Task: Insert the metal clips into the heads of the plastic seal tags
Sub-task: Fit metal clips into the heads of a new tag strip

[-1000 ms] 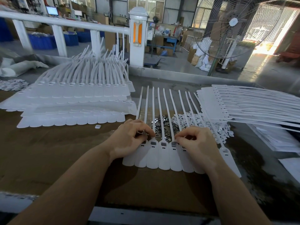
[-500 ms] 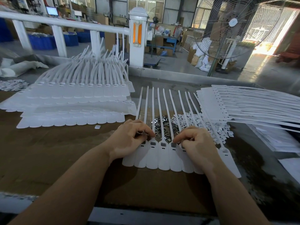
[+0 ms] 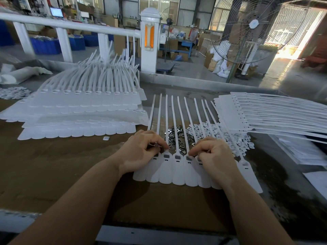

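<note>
Both hands rest on a row of joined white seal tags [image 3: 178,172] lying flat on the brown table [image 3: 53,165]. The tags' flat ends point toward the person; the thin straps run away from the hands toward the far table edge.

Left hand [image 3: 141,152]: fingers curled, with the tips gathered over the head of a tag at the left end of the row. A small dark metal piece shows between its fingertips, apparently a clip; the grip itself is partly hidden by the knuckles.

Right hand [image 3: 215,156]: fingers curled, forefinger tip pressed down at the head of a tag right of the row's middle. Whether a clip sits under that fingertip cannot be told.

Between the two hands, three tag heads are exposed; each shows a grey rectangular insert in its socket.

Just beyond the fingertips, under the straps, lies a loose pile of metal clips [image 3: 175,138]. Beyond the right hand, the pile gives way to small white plastic pieces [image 3: 228,135].

Beyond the left hand, stacked tag sheets [image 3: 85,106] lie with their straps curving upward. Beyond the right hand, a second stack [image 3: 269,114] lies with its straps running to the right. A single small white piece [image 3: 106,138] lies on the table left of the left hand.
</note>
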The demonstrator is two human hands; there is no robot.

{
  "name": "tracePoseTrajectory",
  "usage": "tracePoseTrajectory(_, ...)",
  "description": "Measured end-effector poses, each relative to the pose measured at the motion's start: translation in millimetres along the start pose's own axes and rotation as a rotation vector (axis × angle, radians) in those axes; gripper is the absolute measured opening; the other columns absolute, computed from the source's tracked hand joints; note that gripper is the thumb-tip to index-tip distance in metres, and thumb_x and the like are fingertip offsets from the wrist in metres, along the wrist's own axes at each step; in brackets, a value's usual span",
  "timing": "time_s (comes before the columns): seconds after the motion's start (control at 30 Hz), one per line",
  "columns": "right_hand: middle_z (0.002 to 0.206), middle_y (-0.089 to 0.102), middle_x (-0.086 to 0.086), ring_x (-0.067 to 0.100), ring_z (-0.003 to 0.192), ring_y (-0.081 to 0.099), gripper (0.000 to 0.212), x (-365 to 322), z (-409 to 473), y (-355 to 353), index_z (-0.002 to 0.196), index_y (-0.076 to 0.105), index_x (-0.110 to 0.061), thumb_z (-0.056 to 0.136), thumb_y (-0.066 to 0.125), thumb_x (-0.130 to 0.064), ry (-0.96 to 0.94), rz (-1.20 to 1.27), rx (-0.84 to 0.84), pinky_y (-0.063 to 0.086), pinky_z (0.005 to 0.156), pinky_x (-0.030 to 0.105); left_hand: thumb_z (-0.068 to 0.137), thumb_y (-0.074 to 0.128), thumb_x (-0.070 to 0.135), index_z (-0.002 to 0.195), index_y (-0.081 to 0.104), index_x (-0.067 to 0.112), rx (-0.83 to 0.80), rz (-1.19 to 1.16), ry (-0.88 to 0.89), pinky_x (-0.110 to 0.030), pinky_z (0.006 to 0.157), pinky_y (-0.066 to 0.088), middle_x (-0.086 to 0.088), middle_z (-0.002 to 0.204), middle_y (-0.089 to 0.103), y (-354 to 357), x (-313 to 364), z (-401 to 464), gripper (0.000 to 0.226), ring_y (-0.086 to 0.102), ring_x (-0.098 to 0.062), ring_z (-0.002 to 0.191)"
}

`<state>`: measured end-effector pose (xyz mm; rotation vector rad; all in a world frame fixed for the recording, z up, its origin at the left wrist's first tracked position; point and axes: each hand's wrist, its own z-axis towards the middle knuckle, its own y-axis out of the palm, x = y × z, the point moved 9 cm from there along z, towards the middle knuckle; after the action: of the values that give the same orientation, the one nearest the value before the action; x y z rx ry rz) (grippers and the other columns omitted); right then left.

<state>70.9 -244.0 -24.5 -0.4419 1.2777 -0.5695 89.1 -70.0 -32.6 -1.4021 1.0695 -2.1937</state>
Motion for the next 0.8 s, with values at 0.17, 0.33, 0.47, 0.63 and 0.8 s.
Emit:
tracePoseTrajectory(0.17,0.085,0.06,-0.006,0.004,0.069,0.051,0.042,-1,-1,-4,0.063,0.068,-0.024,0.079,0.051,0.011,-0.014,-0.014,0.039,0.037,0.056,0.006,0.092,0.055,0.013,0.091,0.064,0.042,0.004,-0.002,0.007,-0.027,0.089,0.041,0.024,0.093,0.054,0,0,-1,0.03,0.047,-0.005,0.099)
tracePoseTrajectory(0.33,0.085,0.061,-0.006,0.004,0.071,0.052,0.039,-4,-3,-4,0.06,0.066,-0.023,0.077,0.053,0.009,-0.019,-0.047,0.045,0.038,0.057,0.006,0.092,0.055,0.012,0.091,0.063,0.042,0.005,-0.006,0.006,-0.03,0.09,0.042,0.022,0.094,0.055,0,0,0,0.031,0.048,-0.006,0.1)
tracePoseTrajectory(0.47,0.083,0.059,-0.013,0.002,0.079,0.054,0.028,-9,-5,0,0.061,0.069,-0.02,0.076,0.059,0.001,-0.026,-0.1,-0.005,0.036,0.063,0.011,0.092,0.055,0.012,0.09,0.063,0.042,0.004,-0.012,0.008,-0.03,0.091,0.042,0.023,0.094,0.054,-1,1,0,0.031,0.048,-0.005,0.1)
tracePoseTrajectory(0.63,0.082,0.06,-0.013,0.003,0.081,0.056,0.008,-15,-6,4,0.068,0.073,-0.016,0.074,0.071,-0.011,-0.086,-0.16,-0.038,0.049,0.072,0.018,0.092,0.055,0.013,0.09,0.062,0.043,0.001,0.0,0.004,-0.029,0.092,0.041,0.023,0.095,0.054,-1,1,-1,0.031,0.047,-0.006,0.101)
tracePoseTrajectory(0.8,0.083,0.06,-0.012,0.004,0.083,0.055,0.009,-13,-4,6,0.07,0.071,-0.018,0.077,0.07,-0.014,-0.076,-0.164,-0.067,0.046,0.074,0.018,0.092,0.054,0.013,0.091,0.062,0.043,-0.005,0.006,0.004,-0.028,0.092,0.041,0.022,0.096,0.054,-1,0,-1,0.03,0.047,-0.005,0.101)
